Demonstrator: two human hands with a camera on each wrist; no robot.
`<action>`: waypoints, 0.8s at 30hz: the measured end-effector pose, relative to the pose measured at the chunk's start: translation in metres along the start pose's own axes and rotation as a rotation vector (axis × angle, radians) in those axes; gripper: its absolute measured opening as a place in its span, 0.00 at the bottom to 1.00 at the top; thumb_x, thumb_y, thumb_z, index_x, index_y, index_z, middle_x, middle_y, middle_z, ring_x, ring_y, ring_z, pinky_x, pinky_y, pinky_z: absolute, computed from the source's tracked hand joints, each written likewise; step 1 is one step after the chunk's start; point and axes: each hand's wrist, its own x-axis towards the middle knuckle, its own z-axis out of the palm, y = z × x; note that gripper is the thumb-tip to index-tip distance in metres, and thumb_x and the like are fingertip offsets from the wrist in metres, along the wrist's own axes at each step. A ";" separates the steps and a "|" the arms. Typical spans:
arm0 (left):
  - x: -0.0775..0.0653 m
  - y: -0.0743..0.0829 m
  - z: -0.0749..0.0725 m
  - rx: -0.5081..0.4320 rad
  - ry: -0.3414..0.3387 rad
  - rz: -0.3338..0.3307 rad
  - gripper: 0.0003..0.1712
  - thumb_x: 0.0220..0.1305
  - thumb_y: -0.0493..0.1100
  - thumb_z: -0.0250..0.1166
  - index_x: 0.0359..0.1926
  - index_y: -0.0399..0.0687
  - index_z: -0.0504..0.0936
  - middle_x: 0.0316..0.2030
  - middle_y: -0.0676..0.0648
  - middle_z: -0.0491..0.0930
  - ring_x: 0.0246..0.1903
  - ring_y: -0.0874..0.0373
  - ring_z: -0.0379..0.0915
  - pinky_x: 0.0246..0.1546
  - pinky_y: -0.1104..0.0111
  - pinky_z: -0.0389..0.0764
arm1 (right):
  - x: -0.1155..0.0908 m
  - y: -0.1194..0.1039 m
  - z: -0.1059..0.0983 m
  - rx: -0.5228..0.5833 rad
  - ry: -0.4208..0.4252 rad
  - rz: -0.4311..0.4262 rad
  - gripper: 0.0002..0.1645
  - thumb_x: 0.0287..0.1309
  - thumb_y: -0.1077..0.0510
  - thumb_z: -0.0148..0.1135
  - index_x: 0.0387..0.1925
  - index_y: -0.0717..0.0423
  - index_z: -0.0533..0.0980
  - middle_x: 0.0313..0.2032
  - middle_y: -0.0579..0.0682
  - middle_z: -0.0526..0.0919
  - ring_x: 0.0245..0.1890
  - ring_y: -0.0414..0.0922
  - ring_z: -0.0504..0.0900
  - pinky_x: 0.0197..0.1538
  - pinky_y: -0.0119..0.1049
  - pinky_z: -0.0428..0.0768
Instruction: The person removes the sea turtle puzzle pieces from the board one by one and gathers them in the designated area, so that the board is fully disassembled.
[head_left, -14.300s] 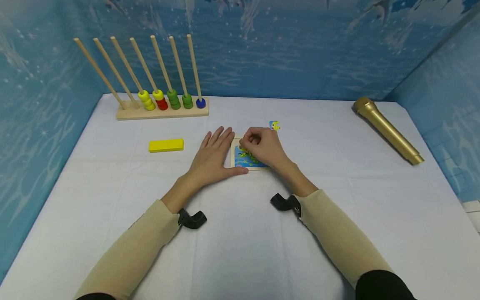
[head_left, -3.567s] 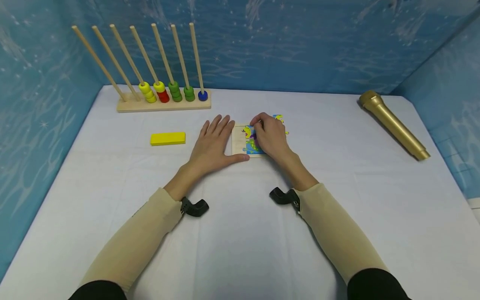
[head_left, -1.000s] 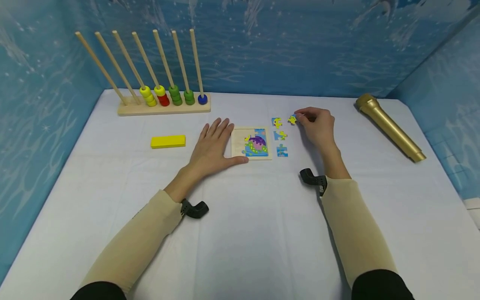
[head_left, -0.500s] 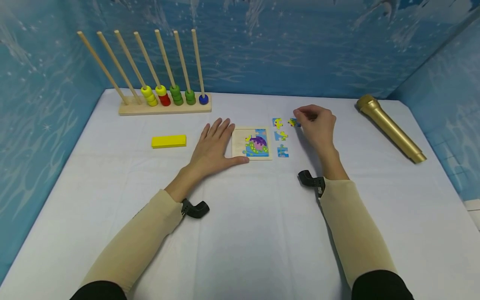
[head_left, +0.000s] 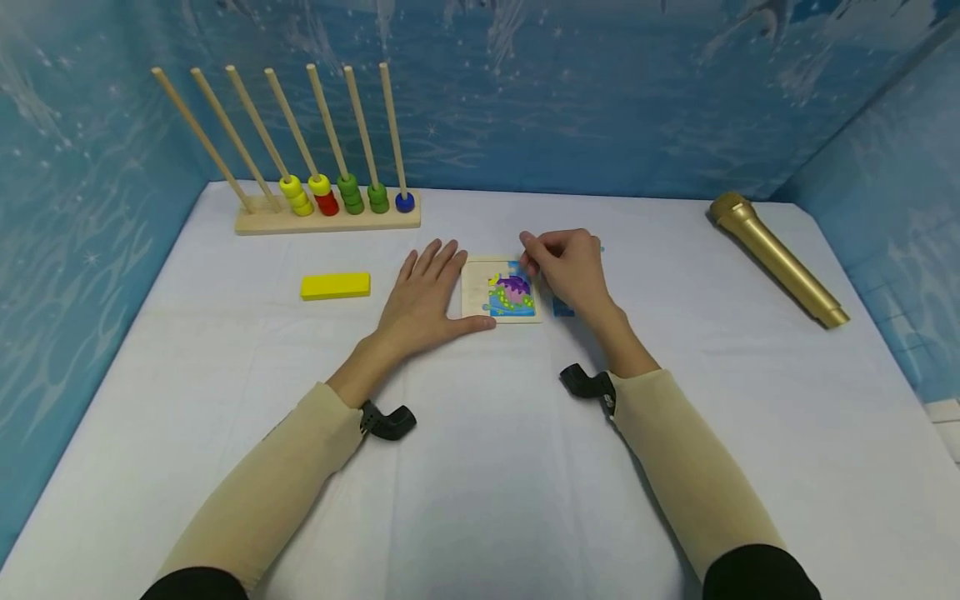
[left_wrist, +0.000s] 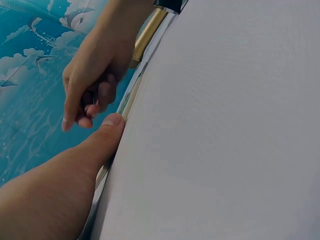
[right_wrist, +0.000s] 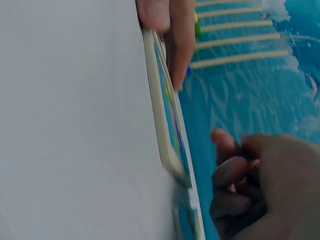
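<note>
what i'd steer by is the puzzle board [head_left: 475, 297]: it lies between the hands, looking roughly square with no clear long axis. its bare wood runs down the left side, beside the left hand [head_left: 423, 296], while the dinosaur picture [head_left: 513, 293] fills its right part. so from the right hand [head_left: 572, 268], raised over the board's far right corner, that bare strip lies leftward, across the picture – the relation i think the coming move turns on.

i have the left hand spread flat, just left of the board, thumb touching its near left edge, gripping nothing. the right has its fingers curled, thumb and fingertips close together – whether they pinch a piece, i can't tell. just right of the board i see a loose blue piece [head_left: 562, 307], partly shadowed.
</note>
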 end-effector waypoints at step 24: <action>-0.001 -0.001 0.002 0.000 0.010 0.014 0.66 0.60 0.82 0.59 0.85 0.49 0.51 0.85 0.46 0.47 0.85 0.48 0.34 0.84 0.49 0.33 | -0.010 -0.014 0.031 -0.238 -0.038 0.004 0.29 0.82 0.49 0.51 0.24 0.57 0.83 0.18 0.51 0.79 0.25 0.47 0.76 0.31 0.37 0.72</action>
